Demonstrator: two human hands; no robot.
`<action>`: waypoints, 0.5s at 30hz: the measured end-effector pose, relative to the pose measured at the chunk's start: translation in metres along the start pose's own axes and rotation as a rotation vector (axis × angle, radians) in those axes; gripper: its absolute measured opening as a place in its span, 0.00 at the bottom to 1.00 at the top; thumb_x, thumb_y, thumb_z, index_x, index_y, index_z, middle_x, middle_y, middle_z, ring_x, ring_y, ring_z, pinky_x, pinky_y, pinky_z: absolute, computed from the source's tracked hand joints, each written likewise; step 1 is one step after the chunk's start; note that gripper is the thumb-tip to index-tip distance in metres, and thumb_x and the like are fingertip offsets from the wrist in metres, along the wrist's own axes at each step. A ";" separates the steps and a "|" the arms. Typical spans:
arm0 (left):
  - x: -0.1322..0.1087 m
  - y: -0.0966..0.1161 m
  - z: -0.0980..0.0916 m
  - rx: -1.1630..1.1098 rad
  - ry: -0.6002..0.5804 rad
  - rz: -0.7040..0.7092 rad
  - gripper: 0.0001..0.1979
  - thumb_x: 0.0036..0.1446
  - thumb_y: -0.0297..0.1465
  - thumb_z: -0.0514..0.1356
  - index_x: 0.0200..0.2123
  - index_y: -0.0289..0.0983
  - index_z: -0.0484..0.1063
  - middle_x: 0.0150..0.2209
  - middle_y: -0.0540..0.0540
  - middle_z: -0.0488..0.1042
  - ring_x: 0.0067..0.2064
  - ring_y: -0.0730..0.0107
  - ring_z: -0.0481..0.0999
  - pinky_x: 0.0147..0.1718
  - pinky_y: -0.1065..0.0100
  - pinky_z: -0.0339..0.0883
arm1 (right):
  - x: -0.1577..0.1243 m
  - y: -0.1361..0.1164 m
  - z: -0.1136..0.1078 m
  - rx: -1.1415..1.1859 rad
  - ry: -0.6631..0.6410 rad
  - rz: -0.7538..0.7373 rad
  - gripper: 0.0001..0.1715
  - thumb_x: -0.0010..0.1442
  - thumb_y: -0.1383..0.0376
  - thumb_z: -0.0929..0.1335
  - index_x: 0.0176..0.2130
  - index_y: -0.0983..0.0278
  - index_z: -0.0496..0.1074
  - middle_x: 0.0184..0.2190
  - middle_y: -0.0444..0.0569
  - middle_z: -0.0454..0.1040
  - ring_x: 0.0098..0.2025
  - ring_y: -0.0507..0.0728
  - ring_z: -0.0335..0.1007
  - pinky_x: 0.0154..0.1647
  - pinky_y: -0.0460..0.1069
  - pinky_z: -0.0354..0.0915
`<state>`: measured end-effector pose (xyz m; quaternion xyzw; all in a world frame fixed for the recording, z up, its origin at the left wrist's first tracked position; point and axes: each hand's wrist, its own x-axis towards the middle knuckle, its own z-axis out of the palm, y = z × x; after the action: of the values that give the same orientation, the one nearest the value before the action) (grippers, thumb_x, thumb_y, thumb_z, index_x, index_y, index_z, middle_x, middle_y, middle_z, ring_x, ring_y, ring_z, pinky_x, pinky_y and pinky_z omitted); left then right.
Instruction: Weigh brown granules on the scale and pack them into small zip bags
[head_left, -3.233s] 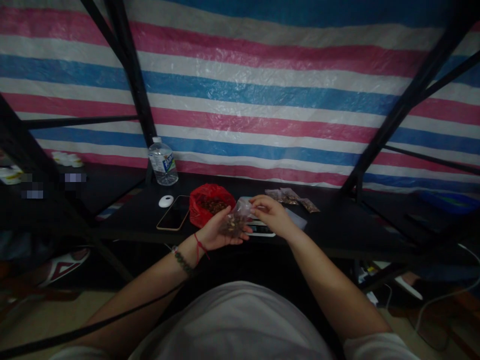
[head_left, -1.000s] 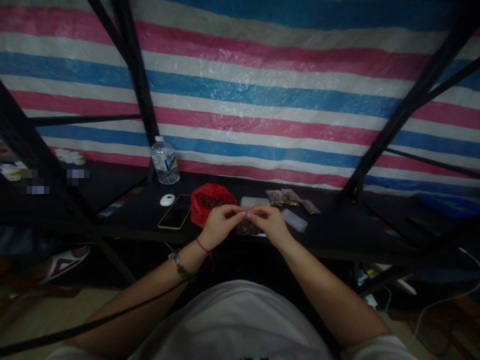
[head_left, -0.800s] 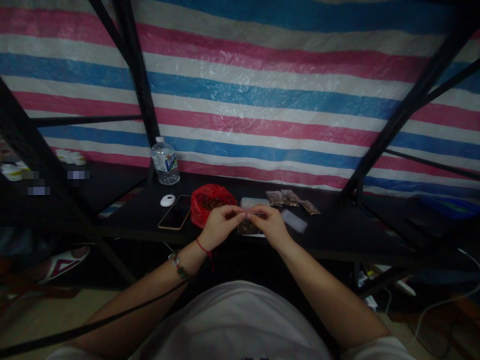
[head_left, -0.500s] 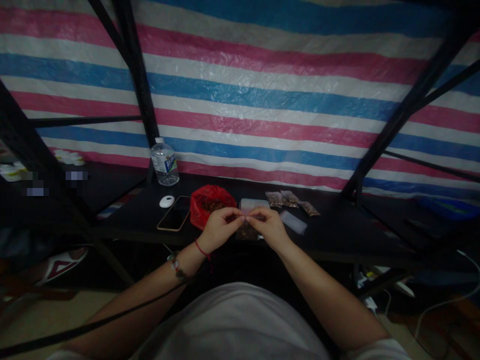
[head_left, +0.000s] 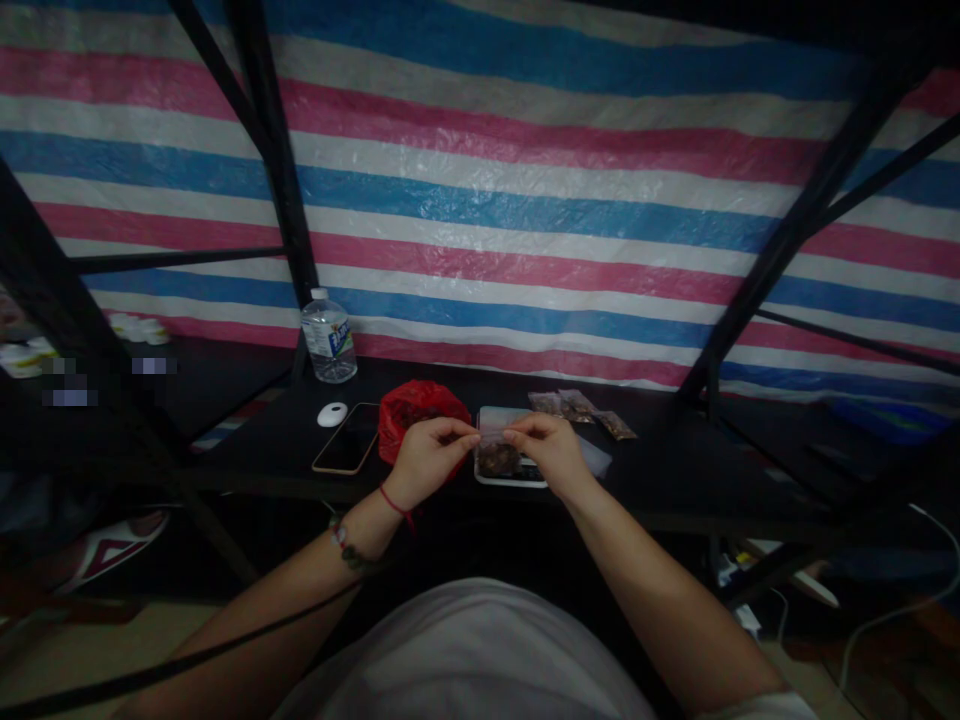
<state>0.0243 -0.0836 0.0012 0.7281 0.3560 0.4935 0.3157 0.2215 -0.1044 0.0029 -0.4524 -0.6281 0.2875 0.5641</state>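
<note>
A small clear plastic bag (head_left: 498, 457) with brown bits in its lower part hangs between my hands. My left hand (head_left: 437, 452) pinches its top left corner between thumb and fingertips. At the top right, my right hand (head_left: 549, 447) pinches the same edge. Behind and below the bag is a white digital scale (head_left: 517, 484), partly covered by it. Close by my left hand lies an open red plastic bag (head_left: 420, 402), its contents largely hidden from this angle. Right of my right hand, some empty clear bags (head_left: 595, 457) lie flat on the black table.
Several filled small bags (head_left: 576, 405) lie at the back right of the table (head_left: 675, 455). On the left are a phone (head_left: 347, 440), a white mouse-like object (head_left: 332, 414) and a clear water bottle (head_left: 329, 338). Black metal posts (head_left: 279, 200) frame the striped sheet (head_left: 525, 220).
My hands have moved apart along the small bag's top edge, and more of the bag and the scale shows. The view has tipped slightly upward.
</note>
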 end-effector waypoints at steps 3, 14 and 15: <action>0.000 0.001 0.000 -0.021 0.020 -0.020 0.08 0.49 0.36 0.64 0.27 0.37 0.78 0.27 0.47 0.79 0.30 0.66 0.77 0.32 0.69 0.71 | 0.001 0.000 -0.004 -0.011 -0.043 -0.039 0.10 0.49 0.57 0.73 0.29 0.62 0.79 0.28 0.48 0.78 0.31 0.56 0.72 0.34 0.49 0.66; 0.000 -0.010 0.006 -0.208 0.220 -0.146 0.16 0.48 0.42 0.65 0.32 0.34 0.79 0.27 0.45 0.79 0.27 0.68 0.76 0.27 0.70 0.70 | 0.002 0.007 0.000 0.171 -0.183 0.087 0.25 0.43 0.59 0.75 0.44 0.60 0.75 0.38 0.47 0.78 0.37 0.56 0.74 0.36 0.49 0.70; 0.000 -0.010 0.008 -0.221 0.229 -0.141 0.16 0.48 0.42 0.65 0.32 0.34 0.79 0.29 0.45 0.80 0.28 0.67 0.76 0.28 0.69 0.70 | 0.002 0.006 -0.001 0.145 -0.265 0.094 0.25 0.43 0.60 0.76 0.43 0.60 0.76 0.38 0.48 0.78 0.38 0.56 0.74 0.36 0.50 0.70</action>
<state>0.0297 -0.0796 -0.0094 0.6011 0.3836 0.5860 0.3849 0.2238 -0.1001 -0.0011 -0.3973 -0.6527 0.4156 0.4934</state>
